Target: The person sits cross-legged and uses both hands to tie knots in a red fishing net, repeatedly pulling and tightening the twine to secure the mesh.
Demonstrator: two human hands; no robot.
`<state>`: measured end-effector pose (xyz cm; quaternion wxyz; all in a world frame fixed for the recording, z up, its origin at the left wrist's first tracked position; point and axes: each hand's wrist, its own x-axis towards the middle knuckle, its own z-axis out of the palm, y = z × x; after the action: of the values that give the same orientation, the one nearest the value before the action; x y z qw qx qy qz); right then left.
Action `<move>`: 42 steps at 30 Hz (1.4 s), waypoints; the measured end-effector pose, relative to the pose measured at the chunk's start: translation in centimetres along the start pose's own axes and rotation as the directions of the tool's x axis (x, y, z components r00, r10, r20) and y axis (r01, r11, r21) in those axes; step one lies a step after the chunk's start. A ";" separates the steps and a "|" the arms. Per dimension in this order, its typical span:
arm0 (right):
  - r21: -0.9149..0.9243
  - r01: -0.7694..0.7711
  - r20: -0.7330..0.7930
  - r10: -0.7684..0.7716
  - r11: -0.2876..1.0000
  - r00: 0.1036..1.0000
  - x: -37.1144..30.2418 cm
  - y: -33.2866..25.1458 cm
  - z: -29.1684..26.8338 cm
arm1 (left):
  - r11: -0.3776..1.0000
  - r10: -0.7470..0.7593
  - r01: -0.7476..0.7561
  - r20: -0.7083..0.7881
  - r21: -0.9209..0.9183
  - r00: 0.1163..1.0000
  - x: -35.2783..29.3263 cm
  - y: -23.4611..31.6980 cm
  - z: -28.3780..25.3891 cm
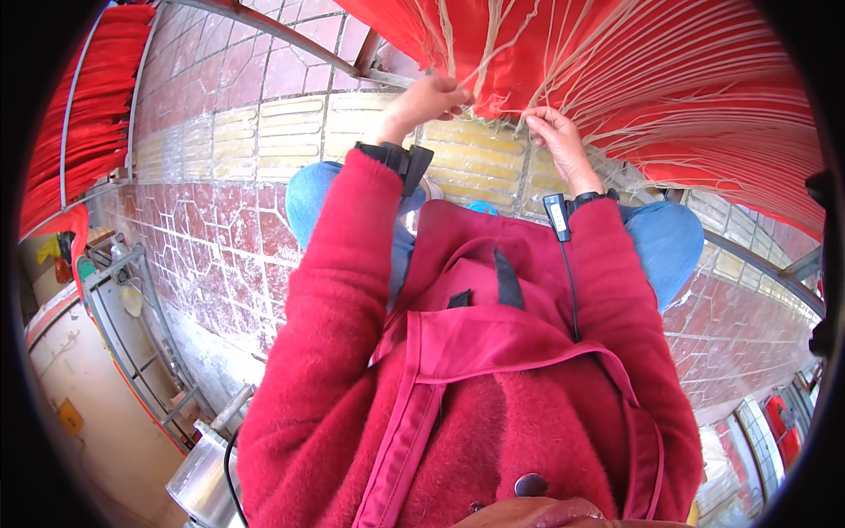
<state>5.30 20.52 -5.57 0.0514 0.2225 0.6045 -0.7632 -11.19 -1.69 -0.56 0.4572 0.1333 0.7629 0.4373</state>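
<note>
A broad spread of red fabric (722,66) hangs ahead of me, with many thin beige strings (553,66) fanning over it. At the fabric's lower edge, my left hand (427,107) is closed in a pinch on a beige string that runs up and to the right. My right hand (559,141) pinches a bunch of strings close by, a short way to the right. Between the two hands, string ends and the ragged fabric edge hang down. The fingertips partly hide the strings they hold.
A metal frame bar (290,37) runs along the far left. More red fabric (97,97) hangs on a rack at the left. Yellow and reddish paving (290,132) lies below. A metal stand (154,308) and a shiny metal cylinder (198,471) stand at the lower left.
</note>
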 end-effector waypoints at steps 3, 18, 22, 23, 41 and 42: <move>-0.089 -0.052 -0.012 0.051 0.995 0.999 -0.3 0.7 0.1 | 0.990 -0.081 0.080 0.004 0.116 0.997 0.9 -1.7 0.5; 0.047 -0.059 0.135 0.052 0.997 0.989 -4.3 -2.3 2.2 | 0.483 -0.163 -0.089 -0.189 -0.871 0.968 0.7 -2.9 -0.7; 0.118 0.018 0.141 -0.035 0.993 0.989 -5.9 -5.0 2.3 | 0.476 -0.102 -0.104 -0.172 -0.873 0.980 -1.2 -0.3 -0.8; 0.156 0.042 0.134 -0.063 0.987 0.989 -6.5 -5.6 2.4 | 0.483 -0.091 -0.106 -0.170 -0.869 0.981 -2.0 0.4 -0.9; 0.438 0.123 0.164 -0.213 0.890 0.963 -8.9 -14.7 6.9 | 0.896 0.442 -0.389 -0.347 0.214 0.827 -6.9 4.1 -1.9; 0.436 0.117 0.166 -0.207 0.892 0.964 -8.9 -14.8 7.0 | 0.903 0.429 -0.403 -0.338 0.146 0.838 -6.9 4.4 -2.0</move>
<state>6.15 16.13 12.50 0.0009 0.0957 0.4326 -0.8965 -9.97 -4.38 7.28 0.1977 0.2285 0.8013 0.5164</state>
